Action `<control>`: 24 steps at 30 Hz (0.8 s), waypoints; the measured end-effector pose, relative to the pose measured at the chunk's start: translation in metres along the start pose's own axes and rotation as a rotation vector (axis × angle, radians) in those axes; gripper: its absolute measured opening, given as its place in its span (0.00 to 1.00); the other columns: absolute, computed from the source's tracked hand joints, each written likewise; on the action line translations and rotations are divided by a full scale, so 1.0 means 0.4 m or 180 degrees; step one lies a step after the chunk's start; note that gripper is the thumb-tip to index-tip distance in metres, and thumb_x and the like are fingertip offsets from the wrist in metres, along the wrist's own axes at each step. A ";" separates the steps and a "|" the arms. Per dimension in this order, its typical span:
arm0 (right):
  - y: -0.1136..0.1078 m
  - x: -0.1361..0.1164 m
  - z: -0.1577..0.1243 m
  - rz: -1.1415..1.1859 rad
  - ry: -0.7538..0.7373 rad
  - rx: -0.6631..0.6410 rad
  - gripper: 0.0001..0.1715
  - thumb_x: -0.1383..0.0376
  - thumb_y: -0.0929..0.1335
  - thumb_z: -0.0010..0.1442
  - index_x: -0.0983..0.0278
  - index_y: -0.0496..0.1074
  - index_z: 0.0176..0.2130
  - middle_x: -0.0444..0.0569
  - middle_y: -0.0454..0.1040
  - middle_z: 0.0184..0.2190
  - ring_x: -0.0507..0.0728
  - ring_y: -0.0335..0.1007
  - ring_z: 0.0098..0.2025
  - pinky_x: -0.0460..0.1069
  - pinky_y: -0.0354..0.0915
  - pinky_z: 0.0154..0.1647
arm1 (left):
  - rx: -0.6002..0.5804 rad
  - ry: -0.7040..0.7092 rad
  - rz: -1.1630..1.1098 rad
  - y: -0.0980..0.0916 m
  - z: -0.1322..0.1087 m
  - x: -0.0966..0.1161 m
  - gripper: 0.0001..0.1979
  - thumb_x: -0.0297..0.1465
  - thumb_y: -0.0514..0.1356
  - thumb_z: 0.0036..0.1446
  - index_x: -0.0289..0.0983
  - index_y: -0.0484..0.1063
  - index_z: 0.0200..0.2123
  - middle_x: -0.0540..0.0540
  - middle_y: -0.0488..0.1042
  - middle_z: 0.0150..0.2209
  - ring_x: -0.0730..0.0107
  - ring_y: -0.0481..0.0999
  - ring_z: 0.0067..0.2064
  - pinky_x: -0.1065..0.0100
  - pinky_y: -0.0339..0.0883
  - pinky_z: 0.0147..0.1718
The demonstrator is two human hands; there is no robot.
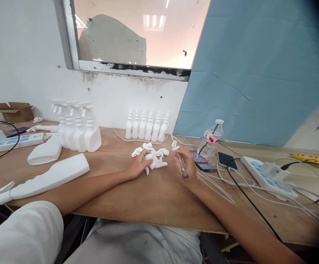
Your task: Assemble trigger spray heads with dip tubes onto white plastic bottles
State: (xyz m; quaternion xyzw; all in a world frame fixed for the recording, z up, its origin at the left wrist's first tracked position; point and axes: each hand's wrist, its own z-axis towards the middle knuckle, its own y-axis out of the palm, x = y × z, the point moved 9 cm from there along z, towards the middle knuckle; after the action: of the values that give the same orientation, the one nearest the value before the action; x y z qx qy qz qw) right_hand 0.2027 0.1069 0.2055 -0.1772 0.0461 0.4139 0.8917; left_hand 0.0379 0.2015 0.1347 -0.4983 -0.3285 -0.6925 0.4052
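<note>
My left hand [139,165] is closed over a white trigger sprayer head [148,157] at the near edge of a small pile of white sprayer parts [159,161]. Its thumb and fingers hide much of the piece. To the right, my right hand [188,164] grips a slim tool with a clear handle [182,165] and a dark end; its exact kind does not show. A small white sprayer piece [175,146] sits at the tool's upper end, just above the fingers. Thin white tubes [216,187] lie on the table beside my right forearm.
Small white bottles [147,126] line the wall. Left are several spray bottles [78,128] standing, a bottle [45,150] lying down and a sprayer-topped bottle [52,178]. Right are a water bottle [212,135], phones [227,160], a power strip [266,178] and loose cables.
</note>
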 end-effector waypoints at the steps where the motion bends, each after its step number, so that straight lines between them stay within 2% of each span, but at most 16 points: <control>1: -0.001 0.012 -0.003 0.0070 0.0108 0.0029 0.18 0.63 0.66 0.61 0.58 0.61 0.51 0.51 0.70 0.42 0.59 0.72 0.41 0.56 0.70 0.43 | -0.0010 0.0155 0.0322 0.002 -0.004 0.014 0.12 0.33 0.65 0.49 0.38 0.68 0.37 0.52 0.70 0.33 0.72 0.70 0.37 0.75 0.63 0.38; 3: -0.006 0.033 -0.010 0.0102 0.0374 0.0111 0.21 0.61 0.67 0.60 0.58 0.60 0.52 0.52 0.71 0.43 0.59 0.73 0.41 0.56 0.70 0.43 | -0.0026 0.0485 0.0892 0.011 -0.013 0.042 0.09 0.34 0.64 0.51 0.39 0.71 0.36 0.51 0.71 0.33 0.69 0.70 0.36 0.74 0.62 0.37; 5: -0.016 0.043 -0.012 0.0007 0.0617 0.0152 0.21 0.58 0.68 0.59 0.57 0.61 0.51 0.52 0.72 0.42 0.60 0.73 0.40 0.56 0.70 0.43 | 0.0005 0.0616 0.1206 0.018 -0.016 0.053 0.08 0.35 0.63 0.53 0.39 0.73 0.36 0.49 0.72 0.33 0.68 0.70 0.35 0.73 0.62 0.36; 9: -0.034 0.042 -0.002 -0.0396 0.0918 -0.0062 0.13 0.55 0.69 0.59 0.59 0.69 0.42 0.51 0.76 0.34 0.60 0.74 0.34 0.55 0.70 0.38 | 0.0068 0.0835 0.1466 0.023 -0.015 0.063 0.05 0.34 0.63 0.53 0.39 0.76 0.32 0.46 0.74 0.35 0.66 0.70 0.37 0.72 0.62 0.38; 11: -0.032 0.032 0.008 -0.0540 0.0822 -0.0316 0.12 0.54 0.69 0.59 0.60 0.71 0.36 0.51 0.77 0.31 0.60 0.75 0.33 0.54 0.69 0.38 | 0.0001 0.0861 0.1596 0.028 -0.014 0.061 0.06 0.34 0.62 0.54 0.39 0.77 0.31 0.46 0.73 0.34 0.65 0.70 0.38 0.70 0.62 0.39; 13: -0.035 0.016 0.018 -0.0677 0.0573 -0.0405 0.13 0.53 0.69 0.59 0.60 0.73 0.33 0.52 0.78 0.30 0.60 0.75 0.32 0.52 0.68 0.39 | -0.0077 0.0864 0.1767 0.033 -0.014 0.059 0.08 0.36 0.60 0.55 0.39 0.77 0.33 0.45 0.72 0.34 0.65 0.69 0.37 0.68 0.61 0.39; 16: -0.059 -0.001 0.030 -0.0969 0.0229 -0.0127 0.13 0.53 0.69 0.59 0.60 0.73 0.31 0.51 0.77 0.27 0.58 0.74 0.30 0.52 0.67 0.37 | -0.0136 0.0858 0.1934 0.038 -0.015 0.056 0.11 0.38 0.58 0.57 0.38 0.76 0.35 0.45 0.72 0.35 0.64 0.67 0.37 0.66 0.61 0.39; 18: -0.072 -0.007 0.035 -0.1031 0.0066 0.0072 0.10 0.55 0.69 0.59 0.59 0.72 0.33 0.51 0.76 0.28 0.59 0.73 0.31 0.53 0.68 0.36 | -0.0142 0.0870 0.1930 0.039 -0.015 0.056 0.11 0.39 0.57 0.57 0.38 0.75 0.36 0.45 0.72 0.36 0.64 0.67 0.37 0.66 0.61 0.39; 20: -0.076 -0.010 0.042 -0.0929 -0.0062 0.0133 0.10 0.57 0.69 0.59 0.59 0.71 0.39 0.52 0.76 0.32 0.60 0.73 0.35 0.54 0.68 0.38 | -0.0149 0.0930 0.1906 0.040 -0.017 0.058 0.11 0.39 0.58 0.57 0.38 0.74 0.36 0.45 0.72 0.36 0.63 0.67 0.38 0.65 0.61 0.40; 24: -0.059 -0.012 0.054 -0.0610 -0.0199 -0.0076 0.23 0.61 0.66 0.61 0.61 0.62 0.55 0.57 0.70 0.45 0.62 0.70 0.42 0.57 0.67 0.44 | -0.0220 0.1172 0.2024 0.044 -0.028 0.074 0.10 0.38 0.56 0.59 0.38 0.73 0.37 0.43 0.72 0.38 0.60 0.68 0.42 0.63 0.61 0.44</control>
State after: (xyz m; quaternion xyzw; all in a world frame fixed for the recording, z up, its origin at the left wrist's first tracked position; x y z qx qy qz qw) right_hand 0.2161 0.0970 0.2334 -0.1784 -0.0039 0.3325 0.9260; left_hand 0.0437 0.1771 0.1606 -0.4560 -0.0552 -0.6207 0.6354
